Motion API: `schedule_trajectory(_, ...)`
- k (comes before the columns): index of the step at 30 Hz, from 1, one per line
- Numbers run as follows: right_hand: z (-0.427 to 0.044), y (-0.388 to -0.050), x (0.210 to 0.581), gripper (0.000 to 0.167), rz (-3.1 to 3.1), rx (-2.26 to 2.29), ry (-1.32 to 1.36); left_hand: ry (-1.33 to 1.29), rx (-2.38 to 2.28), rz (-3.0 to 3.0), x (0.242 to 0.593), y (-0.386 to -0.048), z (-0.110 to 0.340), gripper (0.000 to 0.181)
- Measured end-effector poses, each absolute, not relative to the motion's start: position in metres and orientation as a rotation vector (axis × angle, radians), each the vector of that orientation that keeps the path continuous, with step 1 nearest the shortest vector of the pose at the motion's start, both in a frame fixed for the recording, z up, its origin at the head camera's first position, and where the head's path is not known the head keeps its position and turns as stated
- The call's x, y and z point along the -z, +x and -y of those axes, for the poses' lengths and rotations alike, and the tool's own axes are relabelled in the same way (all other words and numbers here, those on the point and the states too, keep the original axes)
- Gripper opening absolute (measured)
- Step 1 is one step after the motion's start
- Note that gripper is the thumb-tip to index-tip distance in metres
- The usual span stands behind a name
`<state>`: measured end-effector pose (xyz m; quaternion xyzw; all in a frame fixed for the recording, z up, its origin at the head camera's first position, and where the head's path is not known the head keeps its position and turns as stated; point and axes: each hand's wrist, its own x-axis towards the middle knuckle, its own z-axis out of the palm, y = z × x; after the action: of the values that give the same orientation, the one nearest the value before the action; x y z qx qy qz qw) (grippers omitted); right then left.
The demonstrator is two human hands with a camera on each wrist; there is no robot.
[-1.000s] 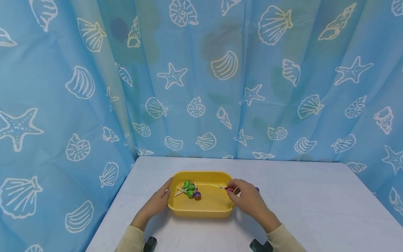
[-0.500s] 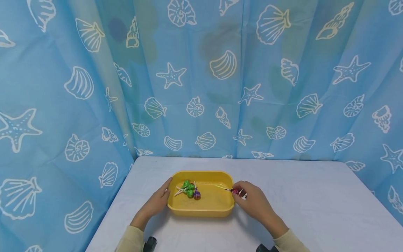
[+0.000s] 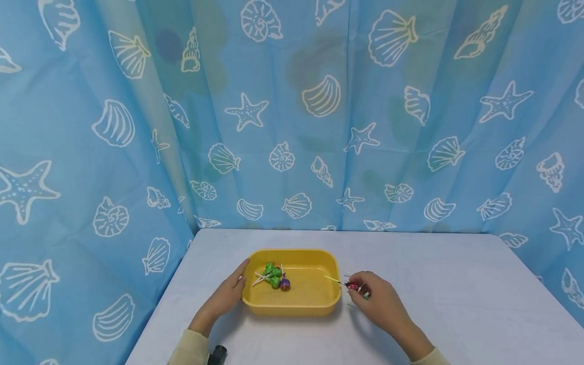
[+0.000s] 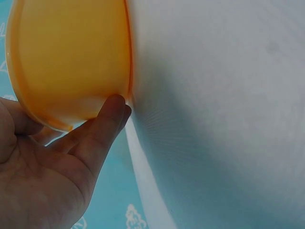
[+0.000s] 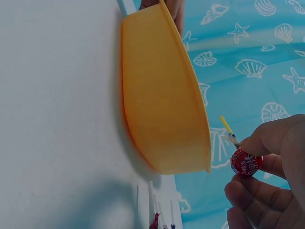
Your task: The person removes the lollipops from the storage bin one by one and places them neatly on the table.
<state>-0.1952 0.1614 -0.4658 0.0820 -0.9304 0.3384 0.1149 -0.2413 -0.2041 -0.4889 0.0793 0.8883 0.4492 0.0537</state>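
Note:
A yellow tray (image 3: 292, 310) stands on the white table, with green-wrapped lollipops (image 3: 272, 274) and a purple-red one (image 3: 285, 284) in its left part. The left hand (image 3: 223, 298) rests against the tray's left end, its fingers fairly straight along the wall; the left wrist view shows this hand (image 4: 57, 162) touching the tray (image 4: 71, 52). Past the tray's right end, the right hand (image 3: 380, 299) pinches a red-wrapped lollipop (image 3: 352, 286) by its head. In the right wrist view the lollipop (image 5: 246, 162) sits between thumb and fingers, its yellow stick pointing away from the hand.
More lollipops lie on the table right of the tray, partly hidden under the right hand; their sticks (image 5: 151, 200) show in the right wrist view. A blue curtain (image 3: 274, 126) with white shell prints hangs behind and left of the white table (image 3: 456, 304).
The right hand has moved right with the red lollipop, from over the tray's right end to beyond its rim. The left hand stays at the tray's left end.

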Motion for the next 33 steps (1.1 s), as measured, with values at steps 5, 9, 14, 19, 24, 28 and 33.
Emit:
schedule_trajectory(5, -0.165, -0.19, 0.469, 0.019, 2.73, -0.995, 0.217, 0.248, -1.372, -2.694, 0.491, -0.241, 0.205, 0.052)
schedule_trajectory(9, -0.169, -0.185, 0.471, 0.019, 2.715, -0.983, 0.217, 0.238, -1.368, -2.692, 0.492, -0.241, 0.205, 0.053)
schedule_trajectory(14, -0.174, -0.181, 0.472, 0.02, 2.712, -0.978, 0.213, 0.233, -1.363, -2.697, 0.492, -0.242, 0.205, 0.053)
schedule_trajectory(19, -0.177, -0.18, 0.475, 0.021, 2.711, -0.989, 0.194, 0.233, -1.366, -2.694, 0.491, -0.242, 0.203, 0.053)
schedule_trajectory(24, -0.18, -0.176, 0.479, 0.019, 2.688, -1.015, 0.202, 0.233, -1.362, -2.698, 0.489, -0.24, 0.203, 0.053)
schedule_trajectory(28, -0.182, -0.173, 0.482, 0.018, 2.696, -1.014, 0.174, 0.228, -1.353, -2.701, 0.487, -0.239, 0.203, 0.053)
schedule_trajectory(33, -0.183, -0.169, 0.483, 0.019, 2.737, -1.026, 0.131, 0.208, -1.338, -2.705, 0.488, -0.24, 0.202, 0.053)
